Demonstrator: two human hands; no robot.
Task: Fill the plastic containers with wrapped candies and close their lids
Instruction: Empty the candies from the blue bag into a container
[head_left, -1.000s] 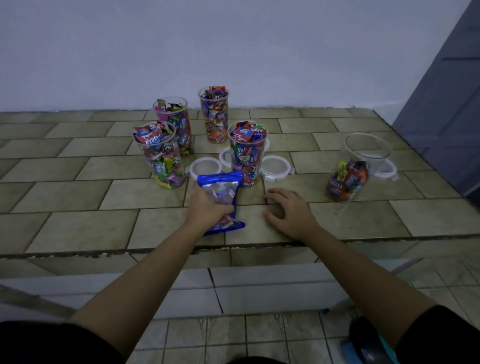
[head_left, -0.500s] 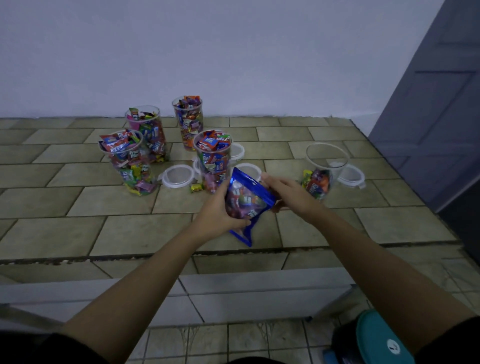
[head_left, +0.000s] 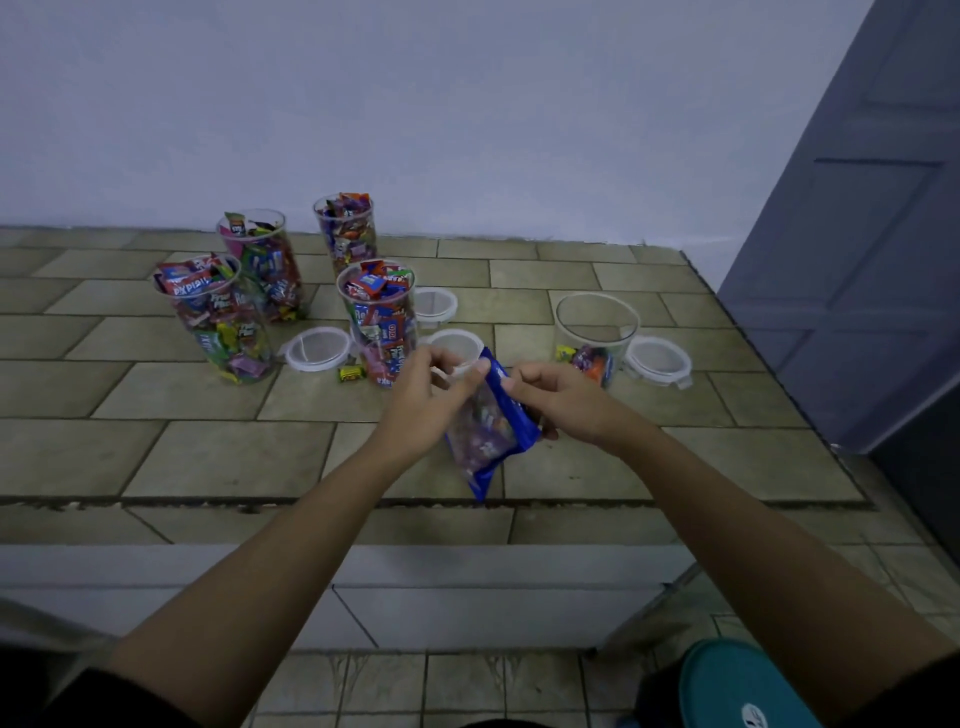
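Observation:
A blue candy bag (head_left: 488, 431) hangs above the tiled counter, held at its top by both hands. My left hand (head_left: 423, 395) pinches the top edge from the left; my right hand (head_left: 558, 397) grips it from the right. Behind them stand several clear plastic containers heaped with wrapped candies, the nearest (head_left: 379, 322) just beyond my left hand. To the right, a wider clear container (head_left: 597, 332) holds only a few candies at its bottom. None of the containers has a lid on.
White lids lie on the counter: one (head_left: 318, 349) left of the nearest full container, one (head_left: 658, 361) right of the wide container, others behind my hands. A loose yellow candy (head_left: 351, 372) lies near the containers. A blue door (head_left: 857, 249) stands at right.
My left hand lifted the bag off the counter and my right hand came up from the tiles to grip its top. The view shifted right.

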